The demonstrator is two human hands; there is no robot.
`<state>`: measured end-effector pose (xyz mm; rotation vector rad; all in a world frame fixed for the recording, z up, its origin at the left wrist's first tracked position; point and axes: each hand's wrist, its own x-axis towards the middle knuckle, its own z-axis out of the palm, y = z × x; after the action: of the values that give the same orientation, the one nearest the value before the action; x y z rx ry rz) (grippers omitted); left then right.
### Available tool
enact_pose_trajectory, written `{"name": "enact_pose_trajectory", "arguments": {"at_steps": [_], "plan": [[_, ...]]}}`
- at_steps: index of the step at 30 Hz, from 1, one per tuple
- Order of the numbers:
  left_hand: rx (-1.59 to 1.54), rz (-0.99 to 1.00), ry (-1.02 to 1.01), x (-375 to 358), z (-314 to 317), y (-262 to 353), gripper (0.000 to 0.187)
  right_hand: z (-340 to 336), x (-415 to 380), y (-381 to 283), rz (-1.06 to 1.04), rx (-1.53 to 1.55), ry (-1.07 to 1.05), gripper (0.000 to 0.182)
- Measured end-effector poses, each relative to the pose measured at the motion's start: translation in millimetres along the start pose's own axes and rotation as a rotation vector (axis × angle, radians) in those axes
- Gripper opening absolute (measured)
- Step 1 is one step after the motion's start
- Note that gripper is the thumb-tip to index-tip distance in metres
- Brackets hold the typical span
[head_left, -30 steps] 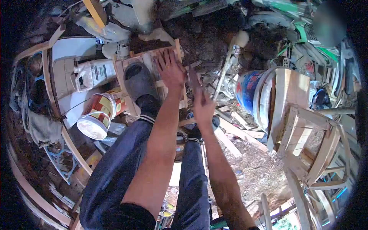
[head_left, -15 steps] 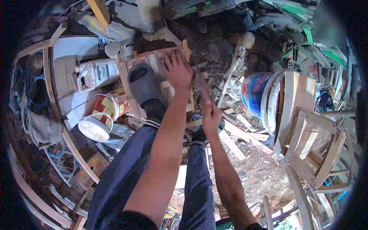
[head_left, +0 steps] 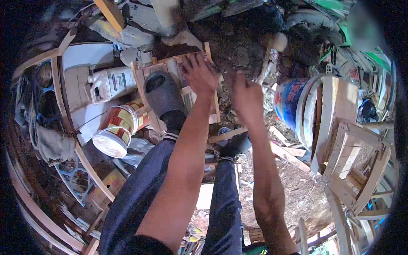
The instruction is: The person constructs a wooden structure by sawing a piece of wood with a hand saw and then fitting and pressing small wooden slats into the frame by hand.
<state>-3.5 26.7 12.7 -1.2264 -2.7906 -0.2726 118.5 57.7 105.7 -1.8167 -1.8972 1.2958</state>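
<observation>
A small wooden crate [head_left: 187,100] of slats lies on the ground, and a foot in a dark clog [head_left: 163,93] rests on it. Spread over the slats at the crate's far right corner is my left hand [head_left: 199,74], fingers apart. My right hand [head_left: 246,100] is closed to the right of the crate, round the handle of a tool whose head is blurred and dark. Below it, a short wooden slat [head_left: 227,134] lies by my other foot.
A paint bucket [head_left: 111,142] and a white jug [head_left: 111,85] lie to the left. On the right are a blue drum [head_left: 289,102] and a wooden frame [head_left: 359,165]. Scrap wood [head_left: 291,157] litters the ground.
My right hand has moved up and to the right with the tool, whose handle was pointing away along the crate's side. My left hand stays on the crate.
</observation>
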Motion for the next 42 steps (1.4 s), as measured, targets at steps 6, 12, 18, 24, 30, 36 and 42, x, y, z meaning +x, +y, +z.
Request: {"name": "enact_pose_trajectory", "arguments": {"at_steps": [6,12,18,24,30,36,42], "plan": [[0.057,0.084,-0.072,-5,7,-6,0.044,-48,-27,-11,0.041,0.278,-0.022,0.053],[0.055,0.119,-0.024,-14,11,-6,0.049,-113,-88,4,0.183,0.273,-0.090,0.047],[0.028,0.131,0.010,-6,9,-7,0.044,-108,-150,-6,0.306,0.252,-0.125,0.040],[-0.008,0.178,0.064,-4,9,-8,0.042,-95,-169,-21,0.389,0.342,-0.139,0.046],[-0.010,0.148,0.030,1,4,-3,0.042,-91,-168,-31,0.402,0.240,-0.165,0.045],[0.004,0.131,0.016,1,3,0,0.044,-62,-146,-61,0.394,0.130,-0.140,0.038],[0.000,0.115,-0.013,4,9,-7,0.046,-67,-127,-71,0.535,0.169,-0.129,0.048]]}}
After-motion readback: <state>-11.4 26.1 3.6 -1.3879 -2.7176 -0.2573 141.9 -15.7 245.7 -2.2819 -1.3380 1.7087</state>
